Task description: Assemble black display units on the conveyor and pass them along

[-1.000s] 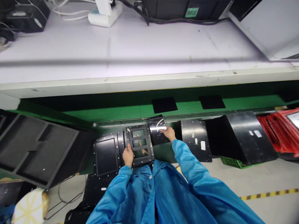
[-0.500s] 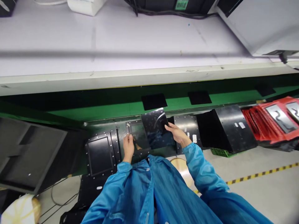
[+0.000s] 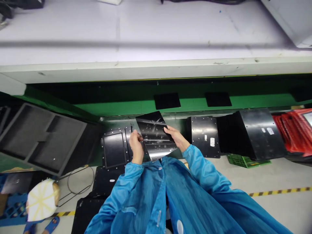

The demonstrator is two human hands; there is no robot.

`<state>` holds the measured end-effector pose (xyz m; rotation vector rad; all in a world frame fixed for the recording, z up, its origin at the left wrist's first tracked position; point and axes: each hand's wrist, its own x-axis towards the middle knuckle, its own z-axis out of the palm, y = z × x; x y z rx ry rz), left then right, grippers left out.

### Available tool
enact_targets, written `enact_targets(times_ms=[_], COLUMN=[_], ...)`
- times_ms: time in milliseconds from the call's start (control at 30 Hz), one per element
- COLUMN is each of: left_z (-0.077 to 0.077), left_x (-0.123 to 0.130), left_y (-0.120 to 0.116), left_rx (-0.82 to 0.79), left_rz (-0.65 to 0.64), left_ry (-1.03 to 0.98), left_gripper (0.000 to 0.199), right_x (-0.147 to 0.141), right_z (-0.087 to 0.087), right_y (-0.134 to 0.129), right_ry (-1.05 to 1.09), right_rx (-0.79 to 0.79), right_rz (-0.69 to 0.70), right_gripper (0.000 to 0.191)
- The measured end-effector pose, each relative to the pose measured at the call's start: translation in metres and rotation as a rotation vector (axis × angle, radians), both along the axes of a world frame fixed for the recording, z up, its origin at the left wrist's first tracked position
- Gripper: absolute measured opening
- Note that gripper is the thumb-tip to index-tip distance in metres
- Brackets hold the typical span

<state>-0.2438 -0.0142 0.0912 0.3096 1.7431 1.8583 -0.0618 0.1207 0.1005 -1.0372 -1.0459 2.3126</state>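
Observation:
A glossy black sheet [image 3: 157,138] with pale smudges and bright reflections is held tilted in front of my blue jacket. My right hand [image 3: 176,137] grips its right edge, thumb on top and the other fingers behind. Close beside the sheet's left edge is my left hand [image 3: 136,145], fingers curled together; what lies between its fingertips I cannot make out. Just left of that hand stand black framed plates [image 3: 114,148] edged with small light dots. To the right of the sheet is a black plate [image 3: 205,135] with white labels.
Farther right are a larger black panel [image 3: 262,133], a green crate [image 3: 248,161] and red-wrapped pieces [image 3: 296,130]. A grey divided tray [image 3: 41,139] leans at left. The white shelf [image 3: 151,35] spans above. A round stool [image 3: 42,200] with a patterned cover stands lower left.
The glossy sheet has turned and come closer to my left hand, covering where the framed plate beneath showed. My right hand moved with it. The view has shifted, bringing the stool further in.

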Motion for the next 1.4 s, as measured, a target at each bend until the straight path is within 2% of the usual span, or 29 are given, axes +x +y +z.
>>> enact_targets(times_ms=[67, 100, 133, 167, 233, 300, 367, 433, 567, 667, 767, 867, 933, 1000, 1033, 1100, 1167, 1233, 1300, 1400], left_z=[0.007, 0.011, 0.016, 0.02, 0.027, 0.029, 0.027, 0.023, 0.015, 0.013, 0.006, -0.01, -0.022, -0.032, -0.035, -0.041, -0.047, -0.054, -0.064, -0.084], left_x=[-0.019, -0.029, -0.04, -0.049, -0.061, -0.064, -0.06, -0.053, -0.038, -0.021, -0.001, 0.016, 0.026, 0.034, 0.038, 0.046, 0.053, 0.058, 0.061, 0.058], left_y=[-0.004, -0.003, 0.0, 0.005, 0.017, 0.023, 0.019, 0.006, -0.022, -0.026, -0.023, -0.028, -0.036, -0.043, -0.046, -0.049, -0.05, -0.051, -0.054, -0.062], left_rx=[-0.047, -0.047, -0.03, -0.005, 0.054, 0.08, 0.085, 0.072, -0.033, -0.089, -0.041, 0.034, 0.083, 0.115, 0.119, 0.113, 0.105, 0.091, 0.078, 0.053], left_rz=[0.138, 0.135, 0.066, -0.043, -0.298, -0.478, -0.547, -0.582, -0.685, -0.693, -0.508, -0.225, -0.08, -0.025, -0.022, -0.023, 0.0, 0.027, 0.015, -0.071], left_ry=[0.23, 0.282, 0.273, 0.198, -0.083, -0.365, -0.533, -0.62, -0.686, -0.696, -0.753, -0.832, -0.853, -0.843, -0.833, -0.818, -0.826, -0.848, -0.871, -0.933], left_gripper=[0.044, 0.044, 0.047, 0.054, 0.071, 0.082, 0.084, 0.082, 0.053, 0.048, 0.042, 0.037, 0.037, 0.038, 0.04, 0.042, 0.044, 0.043, 0.04, 0.027], right_x=[0.005, 0.007, 0.009, 0.01, 0.009, 0.005, 0.001, -0.002, -0.011, -0.019, -0.015, 0.006, 0.014, 0.008, -0.001, -0.024, -0.045, -0.058, -0.061, -0.052], right_z=[0.0, 0.001, 0.002, 0.004, 0.01, 0.02, 0.032, 0.044, 0.057, 0.053, 0.039, 0.012, -0.01, -0.031, -0.041, -0.059, -0.075, -0.089, -0.1, -0.11], right_y=[-0.002, -0.002, -0.001, 0.001, 0.009, 0.022, 0.039, 0.058, 0.09, 0.093, 0.064, 0.006, -0.033, -0.06, -0.067, -0.069, -0.06, -0.05, -0.044, -0.04], right_ry=[0.003, 0.006, 0.01, 0.014, 0.018, 0.017, 0.006, -0.028, -0.167, -0.266, -0.375, -0.502, -0.514, -0.4, -0.313, -0.156, -0.089, -0.098, -0.123, -0.129], right_rx=[0.015, 0.028, 0.04, 0.055, 0.1, 0.188, 0.312, 0.446, 0.679, 0.832, 0.901, 0.739, 0.451, 0.102, -0.049, -0.238, -0.297, -0.308, -0.313, -0.275], right_rz=[0.024, 0.043, 0.071, 0.104, 0.178, 0.263, 0.364, 0.472, 0.601, 0.506, 0.234, 0.001, 0.049, 0.152, 0.154, 0.01, -0.209, -0.335, -0.362, -0.346], right_gripper=[0.044, 0.043, 0.043, 0.043, 0.044, 0.045, 0.045, 0.045, 0.041, 0.037, 0.036, 0.042, 0.052, 0.054, 0.053, 0.05, 0.045, 0.042, 0.04, 0.041])
